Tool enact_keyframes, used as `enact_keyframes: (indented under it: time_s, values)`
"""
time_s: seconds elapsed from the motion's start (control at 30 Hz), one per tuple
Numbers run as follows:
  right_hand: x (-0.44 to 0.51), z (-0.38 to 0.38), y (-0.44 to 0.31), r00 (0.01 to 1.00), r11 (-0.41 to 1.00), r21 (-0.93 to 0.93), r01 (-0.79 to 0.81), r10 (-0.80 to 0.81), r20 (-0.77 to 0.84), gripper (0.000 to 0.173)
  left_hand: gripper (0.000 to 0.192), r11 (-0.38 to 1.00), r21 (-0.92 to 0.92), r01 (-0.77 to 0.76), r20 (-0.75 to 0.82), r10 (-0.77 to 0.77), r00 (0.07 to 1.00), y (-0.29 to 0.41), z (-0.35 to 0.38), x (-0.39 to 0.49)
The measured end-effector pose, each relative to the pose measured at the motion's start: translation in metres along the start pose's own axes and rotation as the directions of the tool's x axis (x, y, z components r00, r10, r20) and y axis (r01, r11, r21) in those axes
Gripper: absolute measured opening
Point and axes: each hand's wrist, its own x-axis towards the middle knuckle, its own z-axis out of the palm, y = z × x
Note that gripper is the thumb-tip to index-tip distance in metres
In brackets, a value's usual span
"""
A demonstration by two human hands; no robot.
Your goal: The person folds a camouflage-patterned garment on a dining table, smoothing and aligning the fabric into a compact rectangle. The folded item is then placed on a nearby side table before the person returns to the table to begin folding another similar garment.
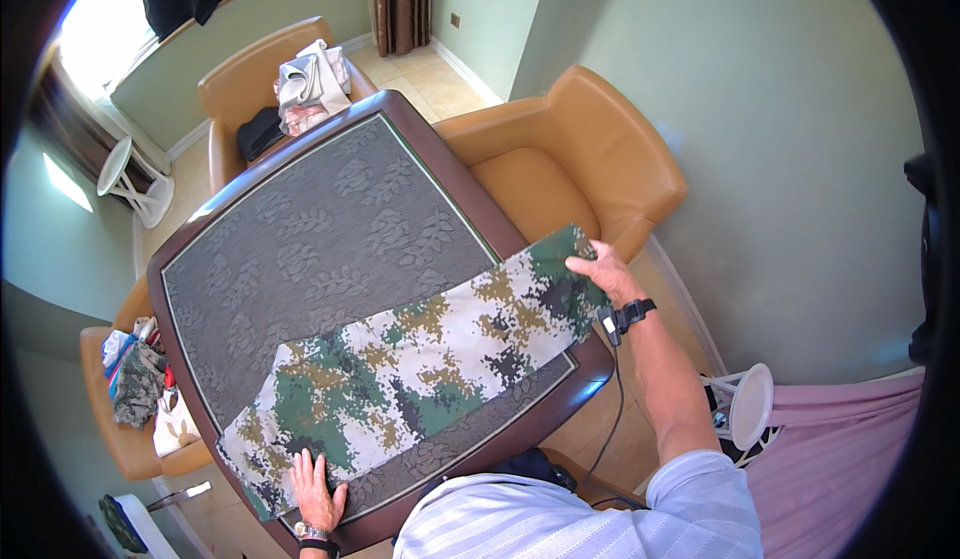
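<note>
A digital-camouflage garment point(420, 364), which looks like trousers folded lengthwise, lies across the near side of the table point(495, 206). It is green, white, brown and black. My left hand point(319, 493) rests palm down at its lower left end, fingers straight and slightly apart on the cloth. At the opposite end, my right hand point(611, 275) pinches the cloth with the thumb on top and the fingers hidden underneath. That end reaches past the table's right edge and seems to be held a little above it.
A tan armchair point(551, 161) stands against the right edge. Folded clothes point(315, 83) sit on another armchair point(255, 60) at the far side. A third armchair point(124, 446) on the left carries a clothes heap point(139, 383). A cable point(619, 401) hangs from my right wrist.
</note>
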Motion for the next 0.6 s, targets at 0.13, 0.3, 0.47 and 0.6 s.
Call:
enact_keyframes:
  time_s: [0.13, 0.3, 0.47, 0.6]
  values:
    - [0.023, 0.004, -0.004, 0.995, 0.989, -0.111, 0.096, -0.100, -0.024, 0.052, 0.085, 1.000, 0.000, 0.024, -0.023, -0.024, 0.999, 0.002, 0.014, -0.008]
    - [0.053, 0.008, 0.025, 0.999, 0.949, -0.314, 0.034, -0.042, -0.017, 0.054, 0.077, 0.998, 0.009, 0.062, -0.050, -0.061, 0.997, 0.009, 0.017, -0.019]
    - [0.065, 0.008, 0.076, 0.978, 0.910, -0.413, -0.050, -0.039, -0.204, 0.054, 0.075, 0.995, 0.003, 0.104, -0.037, -0.104, 0.994, 0.016, 0.014, -0.029]
    - [0.066, -0.003, 0.115, 0.977, 0.944, -0.310, -0.111, 0.046, -0.209, 0.059, 0.075, 0.994, -0.009, 0.112, -0.029, -0.112, 0.993, 0.014, 0.017, -0.032]
